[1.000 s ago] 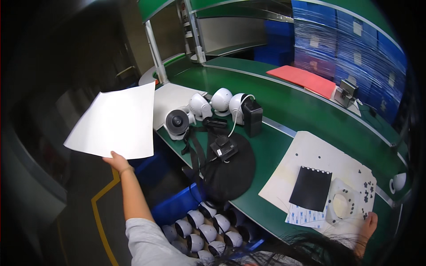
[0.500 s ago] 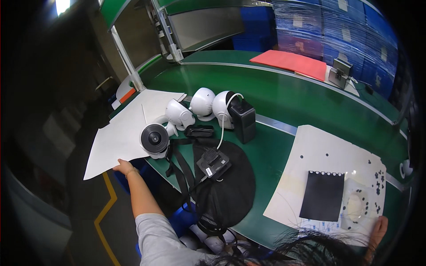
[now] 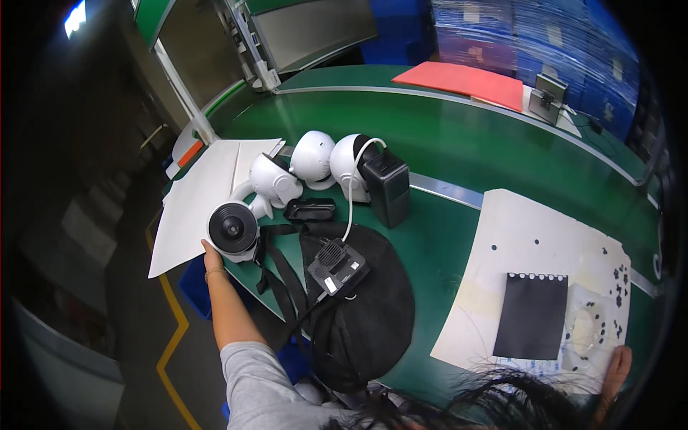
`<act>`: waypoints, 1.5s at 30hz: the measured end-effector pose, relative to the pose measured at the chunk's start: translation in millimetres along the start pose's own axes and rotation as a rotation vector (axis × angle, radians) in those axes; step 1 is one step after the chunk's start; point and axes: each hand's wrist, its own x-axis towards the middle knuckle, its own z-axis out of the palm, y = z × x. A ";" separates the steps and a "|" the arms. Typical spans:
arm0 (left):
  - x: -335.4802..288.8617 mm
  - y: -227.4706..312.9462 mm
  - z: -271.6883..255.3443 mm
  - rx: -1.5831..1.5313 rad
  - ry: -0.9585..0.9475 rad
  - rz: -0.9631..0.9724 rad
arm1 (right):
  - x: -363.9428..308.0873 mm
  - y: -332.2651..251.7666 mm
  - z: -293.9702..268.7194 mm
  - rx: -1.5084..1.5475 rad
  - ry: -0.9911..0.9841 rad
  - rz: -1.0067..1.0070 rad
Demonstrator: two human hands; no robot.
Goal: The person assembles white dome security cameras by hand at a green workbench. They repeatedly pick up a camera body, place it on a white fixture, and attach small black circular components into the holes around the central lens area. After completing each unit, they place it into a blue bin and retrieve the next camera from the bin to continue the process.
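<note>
Lowered white sheet (image 3: 188, 223), pinched by left grip (image 3: 212, 261), overhangs green bench (image 3: 438, 240); right grip (image 3: 618, 367) unclear.

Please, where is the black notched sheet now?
In the head view, the black notched sheet lies at right, over the white board, up and left of the right hand.

The white sheet (image 3: 190, 211) looks like smooth, matt paper. The white devices (image 3: 313, 154) are smooth, glossy plastic; the black bag (image 3: 383, 304) is matt cloth. The green worktop (image 3: 436, 251) has a soft sheen, the strip (image 3: 448, 191) is shiny metal.
</note>
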 end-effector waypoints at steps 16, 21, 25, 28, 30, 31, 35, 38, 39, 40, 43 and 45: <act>-414.7 -316.2 -290.5 0.937 0.364 -0.687 | 24.4 -25.2 14.6 0.422 0.096 -0.097; -458.5 -360.6 -283.3 0.847 0.367 -0.494 | 17.6 -34.4 1.6 -0.038 0.135 -0.516; -454.8 -362.7 -282.8 0.639 0.496 -0.431 | 10.8 -9.9 -16.4 0.093 0.128 -0.398; -448.8 -345.8 -274.1 0.695 0.447 -0.388 | 10.8 -17.6 -30.9 0.176 0.122 -0.313; -458.0 -321.2 -277.7 0.700 0.439 -0.374 | 29.1 -41.0 -34.2 0.199 0.122 -0.357; -455.5 -311.4 -276.0 0.683 0.401 -0.351 | 30.6 -48.1 -44.7 0.188 0.144 -0.387; -471.3 -237.2 -271.2 0.916 0.303 -0.242 | 46.8 -76.6 -63.5 0.221 0.218 -0.672; -486.8 -187.4 -288.4 0.601 0.187 0.017 | 28.6 -135.0 -74.3 0.297 0.147 -0.930; -495.0 -161.4 -284.5 0.290 0.143 0.077 | 22.5 -155.9 -74.3 0.323 0.118 -1.072; -503.0 -136.4 -274.7 0.085 0.062 0.097 | 13.6 -175.4 -69.2 0.473 0.049 -1.084; -543.1 -13.7 -211.9 -0.112 -0.277 0.235 | -4.5 -235.1 -40.8 0.730 -0.304 -1.350; -543.0 40.5 -145.7 0.038 -0.596 0.447 | -36.1 -288.2 -41.5 0.854 -0.442 -1.395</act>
